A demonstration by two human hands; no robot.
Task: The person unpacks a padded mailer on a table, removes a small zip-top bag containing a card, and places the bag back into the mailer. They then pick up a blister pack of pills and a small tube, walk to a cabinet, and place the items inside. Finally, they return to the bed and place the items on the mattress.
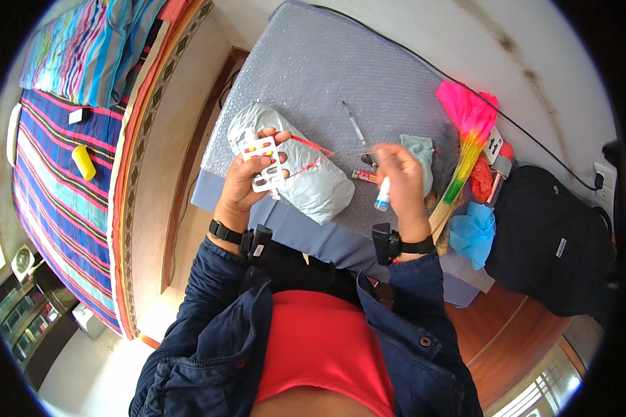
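Observation:
My left hand (244,176) grips a blister pack (267,151) upright, thumb across its front. Red-and-yellow capsules show in the upper pockets, while the lower pockets look dark. From the left hand's fingers a loop of red cord (313,143) stretches to the right, narrowing into a thin pale strand that reaches my right hand (399,169). Pinched at that hand's fingertips is the strand's end. A small white bottle (382,197) with a blue-marked label pokes out below the same hand's curled fingers. Beneath the cord lies a grey-white plastic parcel (318,182).
Bubble wrap (313,57) covers the table. On it lie a pen (353,122), a small red tube (364,176) and a pale green cloth (418,151). Right of them are a multicoloured broom (455,182), a blue plastic bag (472,234) and a black bag (548,240). A striped bed (68,193) stands left.

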